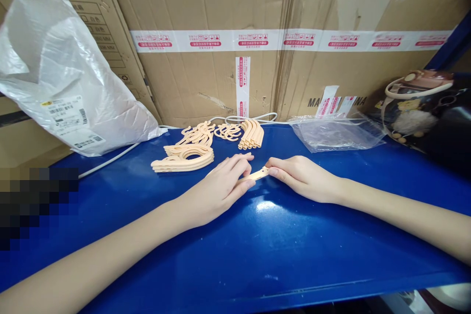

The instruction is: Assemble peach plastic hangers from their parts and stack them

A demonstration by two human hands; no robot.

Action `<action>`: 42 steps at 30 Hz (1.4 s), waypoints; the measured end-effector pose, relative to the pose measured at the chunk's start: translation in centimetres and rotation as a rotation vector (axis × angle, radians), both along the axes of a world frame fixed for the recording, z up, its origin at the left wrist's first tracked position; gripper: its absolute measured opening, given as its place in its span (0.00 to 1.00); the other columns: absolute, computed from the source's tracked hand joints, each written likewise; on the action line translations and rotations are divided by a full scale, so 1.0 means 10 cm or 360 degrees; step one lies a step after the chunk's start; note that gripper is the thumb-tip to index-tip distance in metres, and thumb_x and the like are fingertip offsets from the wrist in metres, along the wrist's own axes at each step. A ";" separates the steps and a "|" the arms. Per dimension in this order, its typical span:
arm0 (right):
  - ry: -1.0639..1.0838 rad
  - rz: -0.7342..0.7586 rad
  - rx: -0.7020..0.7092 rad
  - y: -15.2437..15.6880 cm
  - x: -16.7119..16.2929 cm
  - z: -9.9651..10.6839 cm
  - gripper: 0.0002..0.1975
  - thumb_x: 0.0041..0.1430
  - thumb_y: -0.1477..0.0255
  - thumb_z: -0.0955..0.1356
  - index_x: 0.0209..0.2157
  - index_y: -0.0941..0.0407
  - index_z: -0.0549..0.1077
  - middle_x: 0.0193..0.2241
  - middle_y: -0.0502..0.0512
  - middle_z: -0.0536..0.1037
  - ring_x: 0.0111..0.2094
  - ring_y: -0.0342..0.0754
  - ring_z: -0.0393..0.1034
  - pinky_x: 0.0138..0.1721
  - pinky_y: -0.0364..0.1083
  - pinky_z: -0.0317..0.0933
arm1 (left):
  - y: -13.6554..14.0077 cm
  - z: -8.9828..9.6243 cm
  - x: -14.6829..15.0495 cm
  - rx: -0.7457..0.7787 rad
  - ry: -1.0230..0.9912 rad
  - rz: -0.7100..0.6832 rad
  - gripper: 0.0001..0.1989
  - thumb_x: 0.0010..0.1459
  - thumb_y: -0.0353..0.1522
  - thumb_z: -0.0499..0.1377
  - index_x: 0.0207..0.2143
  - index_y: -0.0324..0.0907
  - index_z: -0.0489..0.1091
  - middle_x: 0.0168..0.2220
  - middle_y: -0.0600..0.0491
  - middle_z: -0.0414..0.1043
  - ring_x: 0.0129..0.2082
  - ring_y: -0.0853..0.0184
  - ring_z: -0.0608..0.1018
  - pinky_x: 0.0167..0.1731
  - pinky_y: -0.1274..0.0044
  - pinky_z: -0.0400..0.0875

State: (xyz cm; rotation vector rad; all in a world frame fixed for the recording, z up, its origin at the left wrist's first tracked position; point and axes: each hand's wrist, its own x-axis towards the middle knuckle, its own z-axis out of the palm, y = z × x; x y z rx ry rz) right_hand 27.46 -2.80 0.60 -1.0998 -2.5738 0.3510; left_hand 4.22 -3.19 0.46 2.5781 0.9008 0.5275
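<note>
Between my hands is a pale beige plastic hanger piece (258, 174), held low over the blue table with small dark openings near its right end. My left hand (221, 189) grips its left part between thumb and fingers. That end is hidden by the hand. My right hand (303, 176) is closed in a pinch at the right tip. Whether a second small part sits in that pinch I cannot tell. Beyond my left hand are stacked beige hanger arms (184, 161), a pile of loose curved pieces (198, 133), small hooks (227, 131) and a bundle of bent tubular arms (251, 133).
A blue table (235, 255) lies below. Large cardboard boxes (206, 5) stand at the back. On the left leans a white plastic bag (62, 68) with a label. A clear plastic bag (331, 132), a white cable (110, 158) and a transparent handbag (412, 113) lie about the edges.
</note>
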 end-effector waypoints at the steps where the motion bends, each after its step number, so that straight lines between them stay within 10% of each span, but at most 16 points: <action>1: 0.0015 0.0018 -0.0003 0.00 0.00 0.00 0.18 0.70 0.60 0.54 0.32 0.56 0.64 0.22 0.47 0.65 0.22 0.41 0.60 0.27 0.42 0.49 | 0.00 -0.01 0.00 0.0007 -0.0011 0.0000 0.08 0.69 0.36 0.43 0.38 0.45 0.59 0.56 0.48 0.62 0.63 0.62 0.59 0.60 0.64 0.56; 9: -0.0029 0.0028 0.0037 -0.01 -0.01 -0.04 0.17 0.70 0.60 0.54 0.33 0.56 0.64 0.22 0.48 0.68 0.22 0.42 0.63 0.25 0.41 0.48 | 0.00 -0.05 -0.03 0.0142 0.0125 -0.0020 0.13 0.69 0.37 0.42 0.47 0.44 0.63 0.62 0.48 0.56 0.64 0.62 0.58 0.63 0.63 0.52; 19: -0.0589 0.0060 0.0806 0.00 0.03 -0.09 0.25 0.71 0.60 0.46 0.33 0.57 0.65 0.25 0.54 0.75 0.18 0.44 0.64 0.21 0.45 0.40 | 0.01 -0.07 -0.02 0.0189 0.0159 -0.0063 0.15 0.69 0.36 0.42 0.50 0.43 0.64 0.62 0.47 0.58 0.64 0.62 0.57 0.64 0.62 0.51; 29: -0.0364 -0.0068 0.0393 -0.02 0.00 -0.08 0.21 0.71 0.60 0.49 0.34 0.55 0.63 0.20 0.50 0.72 0.19 0.44 0.65 0.21 0.42 0.43 | 0.02 -0.05 -0.03 0.0210 0.0096 -0.0071 0.15 0.70 0.36 0.43 0.53 0.44 0.62 0.62 0.48 0.58 0.62 0.64 0.61 0.62 0.66 0.56; 42: -0.0606 0.0046 0.0827 -0.01 0.01 -0.10 0.23 0.71 0.63 0.48 0.33 0.57 0.65 0.23 0.53 0.75 0.17 0.44 0.62 0.20 0.45 0.40 | 0.01 -0.06 -0.02 0.0202 0.0117 -0.0087 0.16 0.70 0.36 0.42 0.55 0.44 0.61 0.62 0.49 0.59 0.63 0.64 0.59 0.63 0.64 0.54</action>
